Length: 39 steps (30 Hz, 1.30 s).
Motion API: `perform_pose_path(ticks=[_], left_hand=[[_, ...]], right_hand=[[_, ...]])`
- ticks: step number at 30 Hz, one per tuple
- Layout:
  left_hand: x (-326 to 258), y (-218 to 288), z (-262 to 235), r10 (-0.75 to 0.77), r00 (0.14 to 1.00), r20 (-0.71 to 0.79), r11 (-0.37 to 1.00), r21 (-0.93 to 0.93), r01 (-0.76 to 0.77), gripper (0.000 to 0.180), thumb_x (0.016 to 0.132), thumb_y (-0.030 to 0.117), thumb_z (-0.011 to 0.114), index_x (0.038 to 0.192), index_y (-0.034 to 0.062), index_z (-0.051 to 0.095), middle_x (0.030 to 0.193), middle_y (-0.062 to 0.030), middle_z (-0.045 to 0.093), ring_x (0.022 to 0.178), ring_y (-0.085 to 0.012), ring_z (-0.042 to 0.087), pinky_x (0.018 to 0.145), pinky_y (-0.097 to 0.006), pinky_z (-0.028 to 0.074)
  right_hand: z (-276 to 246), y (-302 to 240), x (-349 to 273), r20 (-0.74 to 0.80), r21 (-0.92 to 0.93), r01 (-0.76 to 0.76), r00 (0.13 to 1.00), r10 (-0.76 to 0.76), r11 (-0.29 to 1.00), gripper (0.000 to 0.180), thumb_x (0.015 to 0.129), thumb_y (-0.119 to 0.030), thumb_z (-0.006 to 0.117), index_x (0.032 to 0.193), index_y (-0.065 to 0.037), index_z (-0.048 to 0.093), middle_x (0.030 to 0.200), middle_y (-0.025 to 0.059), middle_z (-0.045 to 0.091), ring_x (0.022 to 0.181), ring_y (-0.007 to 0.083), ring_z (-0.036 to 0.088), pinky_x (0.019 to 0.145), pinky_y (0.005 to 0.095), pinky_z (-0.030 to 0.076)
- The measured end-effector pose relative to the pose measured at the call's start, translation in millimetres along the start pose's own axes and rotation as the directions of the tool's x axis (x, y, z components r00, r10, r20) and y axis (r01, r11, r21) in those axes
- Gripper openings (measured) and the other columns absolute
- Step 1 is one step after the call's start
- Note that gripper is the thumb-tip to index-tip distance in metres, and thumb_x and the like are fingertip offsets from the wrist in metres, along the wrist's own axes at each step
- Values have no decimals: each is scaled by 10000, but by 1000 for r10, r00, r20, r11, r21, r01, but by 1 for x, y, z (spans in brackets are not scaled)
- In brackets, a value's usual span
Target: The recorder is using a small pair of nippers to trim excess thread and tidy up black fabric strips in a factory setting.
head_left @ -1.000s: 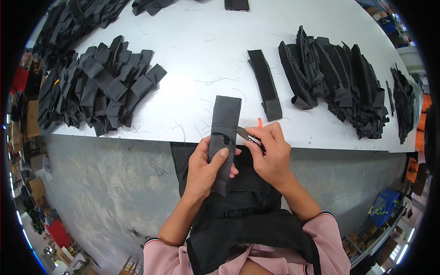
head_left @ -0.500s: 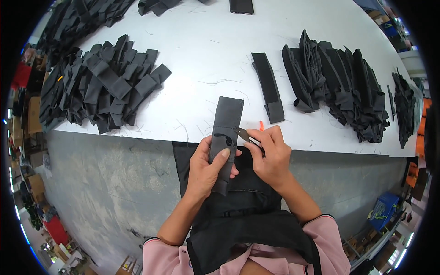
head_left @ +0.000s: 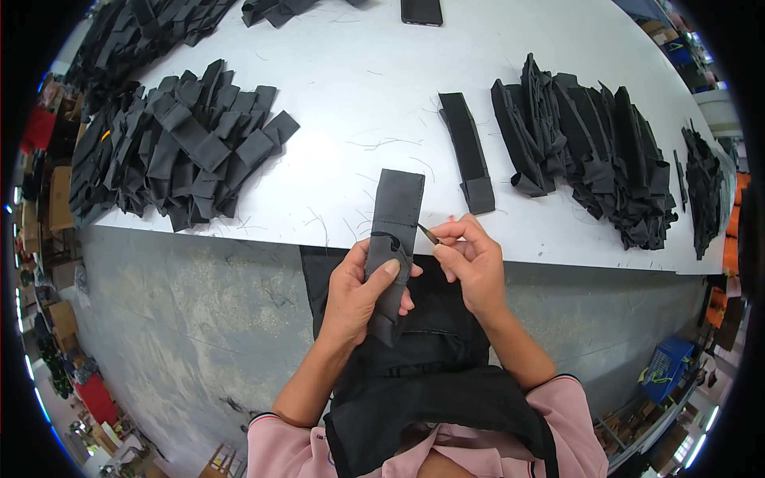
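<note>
My left hand (head_left: 356, 291) grips a dark grey fabric strip (head_left: 398, 199), its thumb pressed on the front and fingertips showing at the far side. A stitched seam crosses the strip, and below it a loose, curled piece of black fabric stands up. Between the fingers of my right hand (head_left: 476, 267) are small dark thread snips (head_left: 429, 234), mostly hidden by the hand. Their tip points at the strip's right edge by the seam. Another black strip (head_left: 466, 151) lies alone on the table, beyond my right hand.
On the white table (head_left: 335, 103), a heap of dark strips (head_left: 191, 143) lies left and a bundle of black strips (head_left: 598, 151) right. A phone (head_left: 421, 11) rests at the far edge. Cut threads are scattered about. A black apron (head_left: 430, 398) covers my lap.
The snips have turned in my right hand, so less of them shows, and their tip has shifted slightly right, off the strip's face to its edge. My left hand keeps its hold.
</note>
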<state>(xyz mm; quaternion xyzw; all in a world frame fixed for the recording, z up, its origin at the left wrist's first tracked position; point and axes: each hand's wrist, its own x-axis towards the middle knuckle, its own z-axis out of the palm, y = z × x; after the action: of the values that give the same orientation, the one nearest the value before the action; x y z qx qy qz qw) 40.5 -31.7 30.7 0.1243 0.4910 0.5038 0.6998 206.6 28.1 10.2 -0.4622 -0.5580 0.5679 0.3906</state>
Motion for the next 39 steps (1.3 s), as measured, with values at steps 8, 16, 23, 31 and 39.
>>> perform_pose_path(ticks=[8,16,23,31,39], left_hand=[[0,-1,0,0,1000,-14,1000,8,0,344,910,95,546,1199,-26,403,924,-170,648,572,-145,615,509,-245,518],[-2,-6,-2,57,998,5,993,107,-57,385,909,83,541,1242,-36,387,925,-148,644,603,-124,605,543,-240,507],[-2,-9,-2,90,996,21,972,215,-93,398,904,87,551,1249,-39,397,906,-116,648,606,-107,596,547,-231,496],[-3,-9,1,82,996,19,959,272,-84,390,893,93,575,1227,-45,430,869,-102,654,604,-111,607,539,-234,498],[-6,-12,1,135,990,36,948,286,-139,395,891,91,577,1230,-54,437,860,-97,656,602,-119,616,539,-236,502]], right_hand=[[7,-13,-2,-11,-413,269,954,-300,870,235,732,26,684,958,-14,631,751,73,484,561,150,525,534,239,444],[10,-18,9,148,-577,444,882,-447,686,295,681,5,697,967,-40,636,792,67,523,568,190,539,502,287,435],[9,-14,11,301,-617,569,809,-505,543,352,642,4,691,988,-19,630,805,62,528,603,197,563,509,298,439],[10,-11,11,285,-601,570,808,-516,560,366,649,-3,673,1012,-23,633,791,56,529,577,184,559,482,287,435],[12,-12,7,276,-651,570,793,-542,502,321,669,5,659,988,-28,642,766,42,527,526,181,543,463,285,432]])
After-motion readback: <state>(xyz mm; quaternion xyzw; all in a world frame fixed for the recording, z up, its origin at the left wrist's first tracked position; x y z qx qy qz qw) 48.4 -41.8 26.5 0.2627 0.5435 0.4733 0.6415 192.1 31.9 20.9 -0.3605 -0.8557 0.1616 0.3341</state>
